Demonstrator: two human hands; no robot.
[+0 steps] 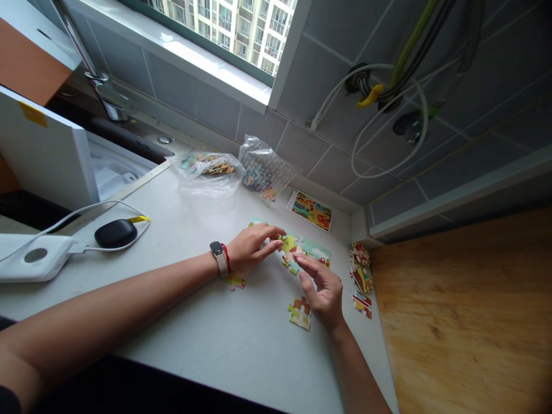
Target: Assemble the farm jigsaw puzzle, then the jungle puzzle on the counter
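Joined puzzle pieces (317,250) in green, yellow and pale blue lie on the white countertop, partly covered by both hands. My left hand (255,244) reaches over their left side with its fingers apart and nothing visible in it. At their lower right edge is my right hand (322,287), thumb and fingers apart, fingertips at a pinkish piece. Just below it lies a brown and yellow piece (300,313). Another yellow piece (236,281) shows beneath my left wrist. Several loose pieces (361,276) lie near the counter's right edge.
A picture card (309,210) lies by the tiled wall. Left of it are two clear plastic bags (207,175) of puzzle pieces. A black case (115,233), a cable and a white power strip (37,257) occupy the left. A wooden board (466,310) borders the right.
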